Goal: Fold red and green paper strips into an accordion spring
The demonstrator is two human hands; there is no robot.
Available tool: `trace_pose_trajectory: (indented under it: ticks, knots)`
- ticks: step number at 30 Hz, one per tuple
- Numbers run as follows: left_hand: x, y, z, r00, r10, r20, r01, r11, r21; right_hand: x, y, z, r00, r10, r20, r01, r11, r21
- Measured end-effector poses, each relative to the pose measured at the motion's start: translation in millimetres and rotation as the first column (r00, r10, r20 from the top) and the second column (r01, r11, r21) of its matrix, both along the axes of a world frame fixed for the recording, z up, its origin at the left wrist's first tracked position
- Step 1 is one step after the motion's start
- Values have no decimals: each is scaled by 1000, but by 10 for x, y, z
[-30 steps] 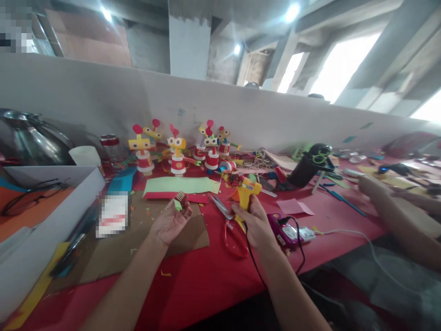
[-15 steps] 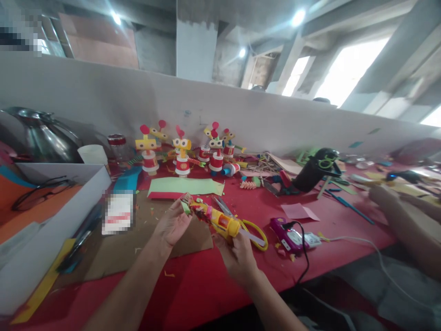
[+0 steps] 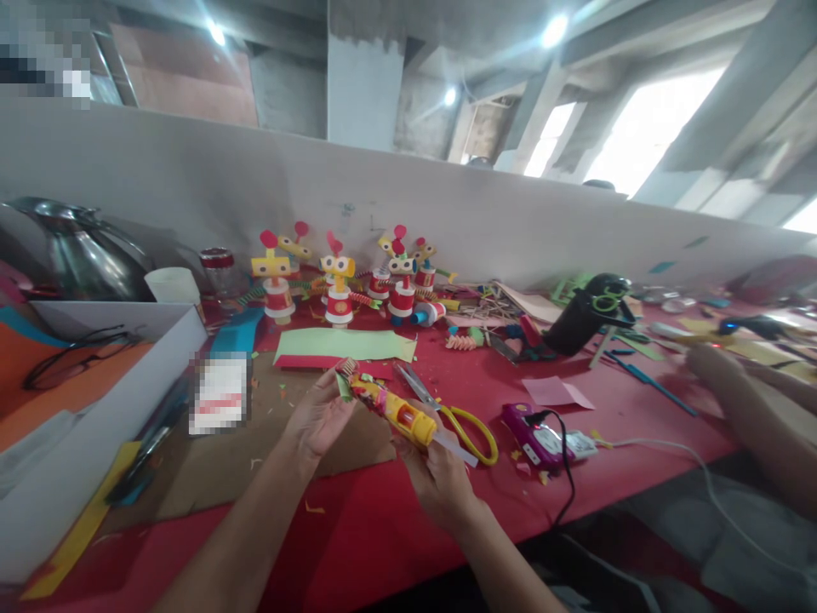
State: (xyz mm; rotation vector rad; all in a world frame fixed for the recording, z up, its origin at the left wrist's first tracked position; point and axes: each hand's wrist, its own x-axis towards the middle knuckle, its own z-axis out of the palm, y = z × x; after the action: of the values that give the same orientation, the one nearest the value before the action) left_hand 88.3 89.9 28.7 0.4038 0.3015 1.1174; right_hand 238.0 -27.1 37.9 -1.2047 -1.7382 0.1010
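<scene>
My right hand (image 3: 440,477) is wrapped round a yellow glue gun (image 3: 408,417), with a whitish glue stick (image 3: 456,447) poking out behind. Its front end, crusted with coloured scraps, points left at the piece in my other hand. Between the fingertips of my left hand (image 3: 319,417) is a small folded paper spring (image 3: 348,368) with a green paper bit (image 3: 345,388) on it. Whether the nozzle touches this piece, I cannot tell. Scissors (image 3: 469,430) with yellow handles lie just beyond the gun. Under my left hand is a brown cardboard sheet (image 3: 217,477).
Several paper robot figures (image 3: 336,294) stand along the white partition (image 3: 191,170). A light green paper strip (image 3: 345,345) lies before them. To the right are a purple power strip (image 3: 536,438) with cables and a black holder (image 3: 578,319). Another person's arm (image 3: 746,417) rests at far right.
My right hand has shifted slightly left and down, and the glue gun tilts more steeply. More of the scissors shows. The left hand stays almost still.
</scene>
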Motion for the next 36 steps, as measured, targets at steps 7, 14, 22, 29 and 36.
trace_pose_trajectory:
  ticks: [7, 14, 22, 29, 36]
  knots:
    - [-1, -9, 8, 1000, 11, -19, -11, 1000, -10, -1, 19, -16, 1000, 14, -19, -14, 1000, 4]
    - [4, -18, 28, 1000, 13, -21, -12, 1000, 14, 0, 26, -16, 1000, -1, 6, 1, 999, 32]
    - [-13, -24, 41, 999, 6, -43, -7, 1000, -19, 20, -23, -11, 977, -103, 184, 77, 986, 147]
    - [-25, -10, 18, 997, -17, -71, 16, 1000, -24, 46, -18, -39, 934, -126, 334, 49, 972, 230]
    - [-9, -34, 55, 996, -7, -85, 6, 1000, -17, 54, 14, -62, 932, -107, 346, 37, 979, 202]
